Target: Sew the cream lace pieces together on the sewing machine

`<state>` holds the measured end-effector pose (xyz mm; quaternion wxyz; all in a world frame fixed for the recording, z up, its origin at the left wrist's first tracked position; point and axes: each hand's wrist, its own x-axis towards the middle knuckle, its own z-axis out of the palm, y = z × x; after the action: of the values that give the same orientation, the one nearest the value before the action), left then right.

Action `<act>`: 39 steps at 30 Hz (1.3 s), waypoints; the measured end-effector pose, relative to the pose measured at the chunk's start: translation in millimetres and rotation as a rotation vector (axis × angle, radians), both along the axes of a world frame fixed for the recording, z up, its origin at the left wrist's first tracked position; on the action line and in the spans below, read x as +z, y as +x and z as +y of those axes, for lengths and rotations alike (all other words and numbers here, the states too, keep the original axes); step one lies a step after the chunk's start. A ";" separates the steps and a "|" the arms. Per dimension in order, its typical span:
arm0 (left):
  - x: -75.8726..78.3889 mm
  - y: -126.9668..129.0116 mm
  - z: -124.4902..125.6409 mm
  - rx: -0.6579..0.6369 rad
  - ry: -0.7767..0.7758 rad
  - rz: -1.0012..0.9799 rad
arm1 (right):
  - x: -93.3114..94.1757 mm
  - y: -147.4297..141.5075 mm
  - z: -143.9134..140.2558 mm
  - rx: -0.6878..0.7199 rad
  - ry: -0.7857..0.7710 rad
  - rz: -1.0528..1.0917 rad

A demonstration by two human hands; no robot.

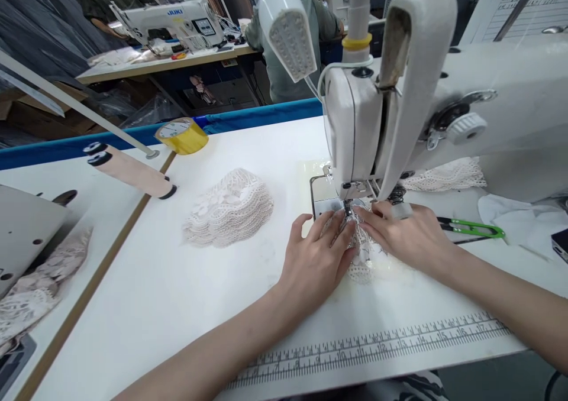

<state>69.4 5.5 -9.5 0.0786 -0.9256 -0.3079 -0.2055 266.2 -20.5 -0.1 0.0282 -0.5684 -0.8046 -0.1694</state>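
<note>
A piece of white lace lies under the presser foot of the sewing machine. My left hand rests on the lace from the left, its fingers spread and bent with the tips beside the foot. On the other side, my right hand has its thumb and fingers closed on the lace just right of the foot. The fingers partly cover the lace and the needle area. To the left, a stack of lace pieces lies on the white table.
Green thread snips and white cloth lie right of my right hand. More lace sits behind it. Thread cones and yellow tape are at the back left. A printed ruler follows the front edge. A person sits beyond.
</note>
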 end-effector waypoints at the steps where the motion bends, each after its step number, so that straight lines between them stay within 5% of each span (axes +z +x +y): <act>1: -0.3 0.1 0.5 0.002 -0.004 -0.001 | 0.9 0.5 -0.3 0.004 -0.002 0.003; 5: 4.2 -2.1 -0.7 -0.003 0.016 -0.018 | 10.8 4.9 -4.8 0.028 -0.037 0.081; 8: 15.6 -8.0 -3.3 -0.046 0.023 -0.022 | 23.4 9.5 -8.6 0.083 -0.250 0.286; 11: 27.2 -14.8 -4.5 -0.151 -0.096 0.075 | 31.2 13.5 -9.9 0.171 -0.491 0.454; 14: 33.0 -17.6 -5.4 -0.204 -0.222 0.158 | 30.6 16.1 -8.8 0.184 -0.551 0.560; 20: 47.0 -11.4 -8.5 0.075 -0.681 -0.040 | 30.2 14.7 -8.9 0.072 -0.591 0.793; 23: 55.8 -6.6 -4.5 0.103 -0.797 -0.060 | 31.8 10.9 -9.7 0.067 -0.561 0.792; 26: 56.8 0.4 -0.5 0.048 -0.758 0.011 | 27.3 7.1 -9.5 0.110 -0.497 0.710; 32: 45.2 10.8 -8.6 0.152 -0.313 0.205 | 16.8 2.7 -10.1 0.127 -0.344 0.648; 39: 51.7 0.4 -3.2 0.041 -0.492 0.061 | 21.0 6.9 -12.8 0.166 -0.320 0.624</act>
<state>69.8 2.2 42.2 -0.1357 -0.9163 -0.3646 -0.0948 273.1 -33.4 20.8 0.1968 -0.5228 -0.8170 0.1433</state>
